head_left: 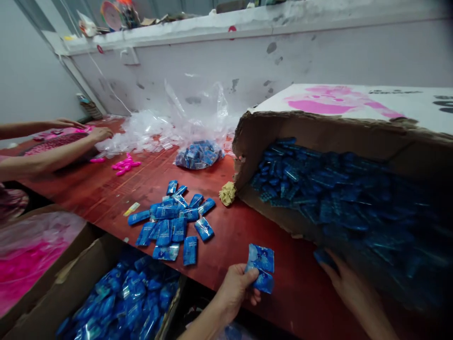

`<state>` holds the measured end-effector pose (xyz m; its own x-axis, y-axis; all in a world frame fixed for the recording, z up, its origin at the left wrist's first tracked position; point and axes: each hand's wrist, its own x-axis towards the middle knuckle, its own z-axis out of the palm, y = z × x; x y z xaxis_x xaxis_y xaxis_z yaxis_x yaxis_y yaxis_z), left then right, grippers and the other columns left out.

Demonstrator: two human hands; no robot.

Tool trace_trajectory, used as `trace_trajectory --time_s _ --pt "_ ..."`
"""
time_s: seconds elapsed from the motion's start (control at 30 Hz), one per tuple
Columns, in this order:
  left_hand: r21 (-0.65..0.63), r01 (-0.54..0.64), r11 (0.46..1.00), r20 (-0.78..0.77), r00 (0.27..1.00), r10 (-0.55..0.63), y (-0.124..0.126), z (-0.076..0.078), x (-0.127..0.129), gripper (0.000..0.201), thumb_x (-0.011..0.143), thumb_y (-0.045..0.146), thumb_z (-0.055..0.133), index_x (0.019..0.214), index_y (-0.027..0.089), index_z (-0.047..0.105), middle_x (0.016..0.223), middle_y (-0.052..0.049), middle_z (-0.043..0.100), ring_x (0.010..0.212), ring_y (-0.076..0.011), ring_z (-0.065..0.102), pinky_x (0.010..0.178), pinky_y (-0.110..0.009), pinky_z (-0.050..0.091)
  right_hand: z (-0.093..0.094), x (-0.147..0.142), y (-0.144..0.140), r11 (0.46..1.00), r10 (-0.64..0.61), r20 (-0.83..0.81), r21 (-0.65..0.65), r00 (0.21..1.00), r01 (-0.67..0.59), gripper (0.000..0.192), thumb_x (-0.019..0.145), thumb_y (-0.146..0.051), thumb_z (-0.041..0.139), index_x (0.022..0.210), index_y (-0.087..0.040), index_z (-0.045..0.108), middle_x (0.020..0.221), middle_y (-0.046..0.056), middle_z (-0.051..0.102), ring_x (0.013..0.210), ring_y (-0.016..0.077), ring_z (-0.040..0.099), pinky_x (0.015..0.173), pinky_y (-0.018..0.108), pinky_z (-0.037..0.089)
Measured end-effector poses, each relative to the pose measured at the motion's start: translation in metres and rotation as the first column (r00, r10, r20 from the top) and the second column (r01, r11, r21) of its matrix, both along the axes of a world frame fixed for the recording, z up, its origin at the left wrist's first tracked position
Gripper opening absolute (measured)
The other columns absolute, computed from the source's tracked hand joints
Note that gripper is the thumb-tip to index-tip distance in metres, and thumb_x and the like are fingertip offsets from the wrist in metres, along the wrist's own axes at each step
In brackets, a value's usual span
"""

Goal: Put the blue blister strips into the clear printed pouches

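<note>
Red table (pixel 92 200), stained wall (pixel 304 61) behind. L hand (pixel 239 283) pinches two blue pkts (pixel 262 257) nr table's front edge; R hand (pixel 348 281) at carton (pixel 252 141) mouth, another pkt (pixel 323 259) at fingers, can't tell if gripped. Prob. light, slick; hold by edges.

Tabletop (pixel 102 193) deep red, streaked darker in places. Loose packets (pixel 164 226) at centre: bright blue, small white print; the pair of packets (pixel 261 267) at lower centre matches, lighter blue mixed in. Carton (pixel 272 101) at right: white top with a hot-pink patch (pixel 322 106) and black lettering, brown inside, darker blue packets (pixel 318 189) within. Crumpled wad (pixel 227 194) left of it, pale yellow. Small slip (pixel 131 209), yellow and whitish. Scattered pieces (pixel 126 165) at centre left, vivid pink. Wall (pixel 212 63) across the top: pale grey, blotched darker grey.
</note>
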<state>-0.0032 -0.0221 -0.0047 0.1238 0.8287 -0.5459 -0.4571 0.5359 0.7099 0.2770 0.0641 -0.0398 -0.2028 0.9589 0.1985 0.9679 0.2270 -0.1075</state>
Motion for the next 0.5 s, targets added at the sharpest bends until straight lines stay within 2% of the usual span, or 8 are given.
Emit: trace_trajectory --time_s 0.1,0.27,0.4,0.5 --pt "0.004 -0.004 1.000 -0.006 1.000 0.004 0.000 -0.001 -0.003 0.042 0.058 0.052 0.065 0.062 0.012 0.054 0.043 0.000 0.054 0.036 -0.0085 0.047 0.037 -0.021 0.031 -0.001 -0.008 -0.013 0.996 -0.009 -0.084 -0.088 0.996 0.002 0.051 0.082 -0.053 0.032 0.112 -0.017 0.055 0.105 0.014 0.057 0.096 0.0293 0.056 0.079 0.040 0.046" --pt "-0.001 -0.008 1.000 0.016 1.000 0.008 0.003 -0.005 -0.006 0.045 0.056 0.055 0.065 0.061 0.012 0.055 0.043 0.000 0.054 0.036 -0.0086 0.047 0.036 -0.021 0.031 0.004 -0.034 -0.033 0.987 -0.069 -0.136 -0.154 0.988 0.048 0.052 0.078 -0.056 0.039 0.114 -0.021 0.054 0.100 0.012 0.056 0.091 0.0285 0.059 0.071 0.038 0.049" --pt "-0.009 -0.003 1.000 0.015 1.000 0.003 0.006 -0.013 -0.009 0.047 0.053 0.058 0.065 0.059 0.013 0.055 0.041 0.001 0.053 0.034 -0.0083 0.046 0.034 -0.020 0.031 0.005 -0.044 -0.037 0.966 -0.146 -0.183 -0.237 0.972 0.101 0.052 0.075 -0.056 0.042 0.114 -0.022 0.053 0.098 0.010 0.055 0.087 0.0270 0.061 0.065 0.035 0.051" --pt "-0.024 -0.011 1.000 0.011 1.000 0.012 0.007 -0.014 -0.013 0.048 0.051 0.059 0.065 0.058 0.013 0.055 0.041 0.000 0.053 0.034 -0.0083 0.045 0.034 -0.021 0.032 0.004 -0.046 -0.038 0.966 -0.170 -0.202 -0.227 0.964 0.123 0.050 0.074 -0.057 0.043 0.108 -0.023 0.056 0.099 0.011 0.055 0.087 0.0276 0.060 0.063 0.036 0.051"
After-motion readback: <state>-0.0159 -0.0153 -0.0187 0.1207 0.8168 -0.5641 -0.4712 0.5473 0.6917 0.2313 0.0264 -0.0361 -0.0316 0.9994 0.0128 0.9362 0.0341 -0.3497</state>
